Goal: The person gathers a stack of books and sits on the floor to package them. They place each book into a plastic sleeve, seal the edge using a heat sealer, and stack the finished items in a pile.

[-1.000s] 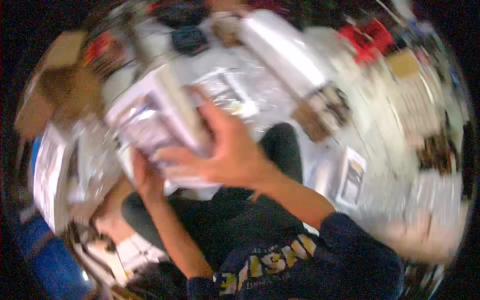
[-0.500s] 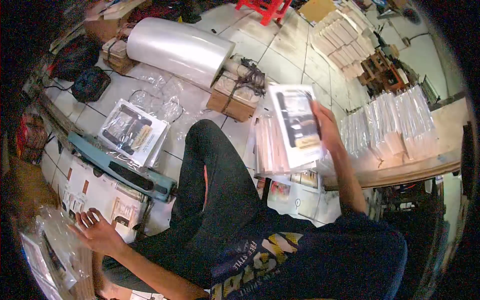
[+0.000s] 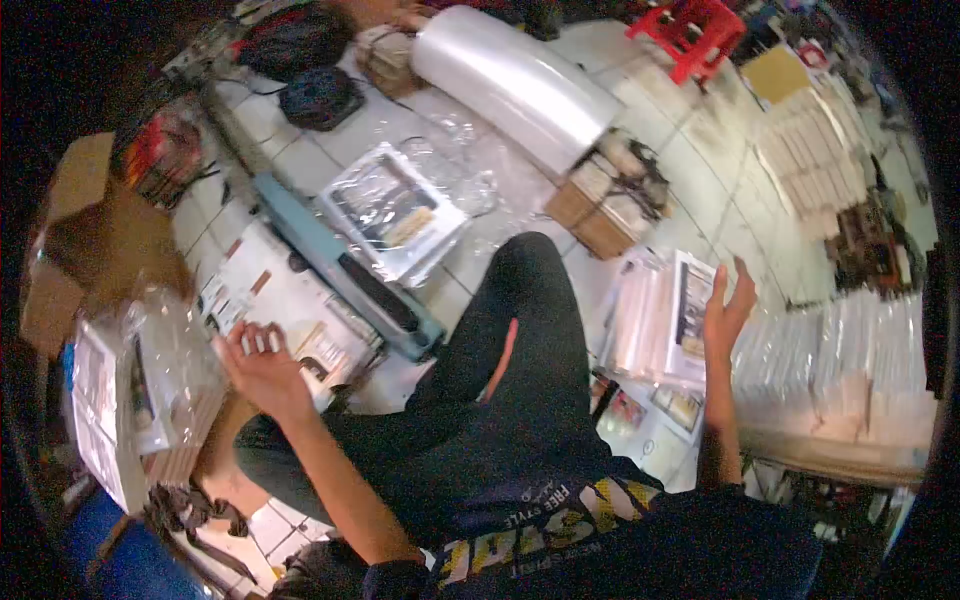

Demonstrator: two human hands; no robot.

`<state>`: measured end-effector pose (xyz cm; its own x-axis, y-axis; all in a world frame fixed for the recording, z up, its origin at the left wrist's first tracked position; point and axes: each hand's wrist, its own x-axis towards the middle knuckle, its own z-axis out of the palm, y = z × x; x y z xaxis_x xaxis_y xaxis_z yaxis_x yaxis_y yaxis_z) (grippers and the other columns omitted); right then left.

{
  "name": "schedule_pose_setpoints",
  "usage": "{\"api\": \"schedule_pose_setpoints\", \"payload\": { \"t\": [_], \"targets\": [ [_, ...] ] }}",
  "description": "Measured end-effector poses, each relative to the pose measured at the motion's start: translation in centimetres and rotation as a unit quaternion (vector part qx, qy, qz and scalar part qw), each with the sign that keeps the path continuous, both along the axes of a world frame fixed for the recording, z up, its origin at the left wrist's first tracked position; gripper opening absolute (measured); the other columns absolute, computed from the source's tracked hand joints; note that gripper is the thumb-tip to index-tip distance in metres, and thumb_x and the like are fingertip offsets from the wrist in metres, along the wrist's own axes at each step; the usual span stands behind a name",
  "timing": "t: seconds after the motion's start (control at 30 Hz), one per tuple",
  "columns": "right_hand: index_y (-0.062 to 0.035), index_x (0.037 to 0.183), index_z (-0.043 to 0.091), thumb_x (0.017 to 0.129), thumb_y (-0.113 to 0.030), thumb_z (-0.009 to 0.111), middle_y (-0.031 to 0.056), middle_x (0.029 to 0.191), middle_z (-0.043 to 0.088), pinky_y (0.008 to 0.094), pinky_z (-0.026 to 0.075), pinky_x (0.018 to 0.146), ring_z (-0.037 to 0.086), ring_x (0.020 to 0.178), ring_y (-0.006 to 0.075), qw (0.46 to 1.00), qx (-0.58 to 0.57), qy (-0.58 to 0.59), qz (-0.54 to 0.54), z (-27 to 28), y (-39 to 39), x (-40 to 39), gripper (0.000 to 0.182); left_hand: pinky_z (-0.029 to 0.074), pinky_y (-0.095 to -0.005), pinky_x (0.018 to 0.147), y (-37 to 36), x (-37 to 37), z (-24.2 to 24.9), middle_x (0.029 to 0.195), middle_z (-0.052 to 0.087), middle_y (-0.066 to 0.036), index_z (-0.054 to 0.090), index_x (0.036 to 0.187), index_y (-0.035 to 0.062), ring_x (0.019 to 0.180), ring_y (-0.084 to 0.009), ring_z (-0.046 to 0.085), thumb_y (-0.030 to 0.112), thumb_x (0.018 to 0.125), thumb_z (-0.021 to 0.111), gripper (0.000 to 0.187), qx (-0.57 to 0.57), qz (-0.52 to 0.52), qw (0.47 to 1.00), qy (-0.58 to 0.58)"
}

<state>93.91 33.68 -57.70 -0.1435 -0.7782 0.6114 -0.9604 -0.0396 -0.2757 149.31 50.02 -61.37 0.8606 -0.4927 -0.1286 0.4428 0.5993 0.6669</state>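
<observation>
My left hand (image 3: 268,375) hovers over the near end of a white printed box (image 3: 270,300), its fingers apart and nothing in them. To its left stand stacked books in clear plastic (image 3: 170,370). My right hand (image 3: 730,305) is open beside a row of upright wrapped books (image 3: 640,315), thumb and fingers spread. The front book of that row shows a dark picture on a white cover. A long teal sealing tool (image 3: 340,265) lies along the box, and beyond it is a plastic-covered book pile (image 3: 395,215).
A large clear film roll (image 3: 515,85) lies at the back, beside a tied brown bundle (image 3: 600,205). A red stool (image 3: 690,35) stands at the back right. Many wrapped books (image 3: 840,350) fill the right side. A cardboard box (image 3: 100,240) is at the left.
My right hand has let go of the book, which now stands against the row. My left hand stays open near the box. The whole view has shifted, with things appearing farther right.
</observation>
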Motion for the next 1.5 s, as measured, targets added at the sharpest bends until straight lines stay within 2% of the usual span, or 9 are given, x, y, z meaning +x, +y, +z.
{"api": "schedule_pose_setpoints", "payload": {
  "t": [0.2, 0.5, 0.57, 0.7, 0.9, 1.03, 1.3, 1.4, 1.5],
  "targets": [
    [0.0, 0.099, 0.069, 0.083, -0.024, 0.069, 0.0106, 0.089, 0.071, 0.0299, 0.05, 0.076, 0.065, 0.081, 0.0178, 0.875, 0.257, -0.249, 0.325, -2.3, -3.7, 20.6, 0.028, 0.045, -0.0314, 0.079, -0.5, 0.0, -0.5, 0.09, 0.052, -0.004, 0.054, 0.096, 0.0047, 0.082, -0.0131, 0.05, 0.036, 0.096, 0.053, 0.031, -0.008, -0.026, 0.999, 0.024],
    [0.0044, 0.082, 0.072, 0.076, -0.03, 0.079, 0.0037, 0.073, 0.066, 0.0255, 0.044, 0.064, 0.057, 0.068, 0.0106, 0.824, 0.314, -0.419, 0.215, -10.4, -8.0, 30.9, 0.036, 0.047, -0.0296, 0.079, -0.4, 0.5, -1.6, 0.076, 0.058, -0.004, 0.058, 0.086, 0.0017, 0.075, -0.0148, 0.055, 0.021, 0.091, 0.053, 0.021, 0.171, -0.166, 0.971, 0.03],
    [0.0037, 0.082, 0.071, 0.078, -0.026, 0.077, 0.003, 0.071, 0.065, 0.0239, 0.045, 0.062, 0.058, 0.067, 0.0098, 0.826, 0.313, -0.417, 0.213, -10.8, -8.5, 29.9, 0.03, 0.048, -0.0278, 0.072, -0.3, -0.4, -0.7, 0.073, 0.062, -0.005, 0.063, 0.087, 0.001, 0.069, -0.0136, 0.057, 0.019, 0.086, 0.059, 0.019, 0.354, -0.331, 0.838, -0.251],
    [0.001, 0.082, 0.067, 0.086, -0.018, 0.069, 0.0032, 0.074, 0.065, 0.0225, 0.048, 0.059, 0.058, 0.066, 0.0081, 0.736, 0.278, -0.564, 0.25, -4.0, -5.9, 28.3, 0.019, 0.05, -0.0292, 0.07, 0.8, -4.1, -3.7, 0.08, 0.068, -0.007, 0.067, 0.099, 0.0015, 0.077, -0.0142, 0.063, 0.019, 0.082, 0.068, 0.025, 0.28, -0.563, 0.63, -0.456],
    [0.0012, 0.081, 0.065, 0.082, -0.014, 0.071, 0.0085, 0.079, 0.067, 0.0294, 0.051, 0.064, 0.063, 0.068, 0.0141, 0.884, 0.177, -0.292, 0.319, 5.2, 0.7, 24.9, 0.016, 0.042, -0.0334, 0.099, -1.8, -20.5, -3.3, 0.129, 0.055, -0.014, 0.044, 0.131, 0.0004, 0.118, -0.0247, 0.053, 0.047, 0.09, 0.058, 0.064, 0.087, -0.447, 0.883, 0.117],
    [-0.0023, 0.079, 0.066, 0.079, -0.013, 0.073, 0.0094, 0.077, 0.066, 0.0315, 0.051, 0.067, 0.064, 0.071, 0.0206, 0.842, 0.104, -0.168, 0.502, 7.4, 3.6, 21.9, 0.013, 0.042, -0.0411, 0.102, -4.0, -22.8, -3.8, 0.125, 0.057, -0.018, 0.045, 0.13, -0.0055, 0.118, -0.0313, 0.054, 0.056, 0.094, 0.042, 0.072, 0.004, -0.354, 0.881, 0.312],
    [-0.0058, 0.078, 0.064, 0.069, -0.009, 0.08, 0.002, 0.076, 0.064, 0.0311, 0.048, 0.066, 0.062, 0.073, 0.016, 0.82, 0.317, -0.207, 0.43, 11.0, 6.6, 15.4, 0.019, 0.05, -0.0476, 0.093, -2.0, -22.8, -6.7, 0.119, 0.059, -0.021, 0.048, 0.127, -0.0021, 0.107, -0.0338, 0.06, 0.038, 0.092, 0.055, 0.053, 0.055, -0.437, 0.851, 0.286],
    [-0.0076, 0.111, 0.057, 0.074, -0.01, 0.076, 0.0059, 0.109, 0.06, 0.0304, 0.047, 0.083, 0.058, 0.1, 0.0166, 0.82, 0.236, -0.349, 0.387, 9.2, 4.7, 13.5, 0.042, 0.048, -0.0485, 0.096, -1.8, -21.6, -7.5, 0.12, 0.057, -0.017, 0.041, 0.131, -0.0015, 0.111, -0.0302, 0.058, 0.006, 0.087, 0.06, 0.049, -0.075, -0.42, 0.856, 0.292],
    [-0.0084, 0.131, 0.045, 0.076, -0.013, 0.074, 0.0098, 0.126, 0.054, 0.0314, 0.045, 0.09, 0.054, 0.111, 0.017, 0.763, 0.292, -0.404, 0.412, 8.0, 3.8, 13.9, 0.061, 0.045, -0.0487, 0.099, -0.9, -21.7, -7.9, 0.124, 0.055, -0.017, 0.039, 0.133, -0.0014, 0.114, -0.0322, 0.055, 0.007, 0.086, 0.062, 0.054, -0.121, -0.429, 0.851, 0.278]
  ]
}}
